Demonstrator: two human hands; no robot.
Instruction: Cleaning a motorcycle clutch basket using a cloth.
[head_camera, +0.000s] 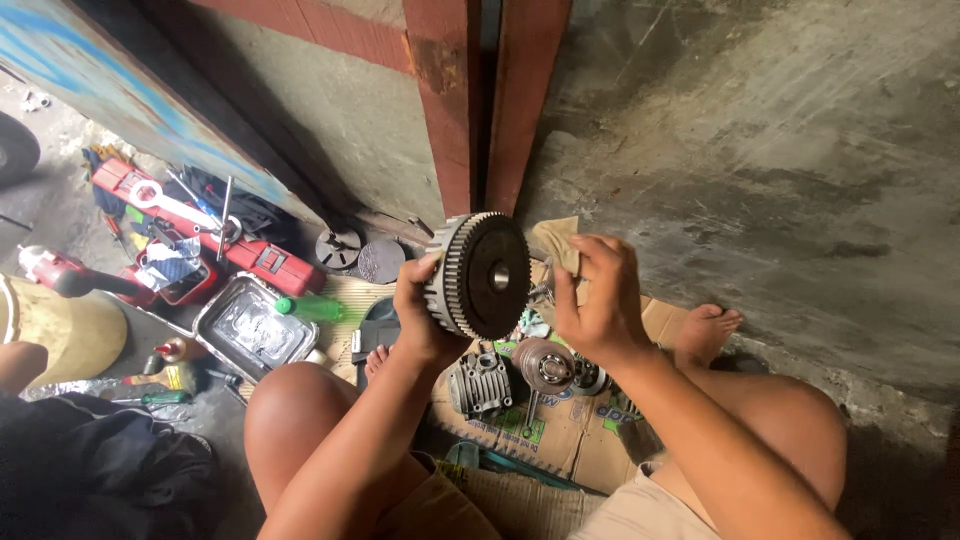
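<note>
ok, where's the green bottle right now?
Head view, left of centre: the green bottle lies on its side on the cardboard, at the right edge of the metal tray, left of the left hand.

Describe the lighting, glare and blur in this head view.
Head view: soft daylight, dim at the lower left; glare on the metal tray; the toothed drum in the left hand is sharp; the right hand is slightly motion-blurred; wide-angle bending tilts the red posts.

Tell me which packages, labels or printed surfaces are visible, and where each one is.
Flattened cardboard box: on the floor under the engine parts, brown with green and blue print.
Green plastic bottle: lying beside the metal tray, no label visible.
No screens or signs.
</note>
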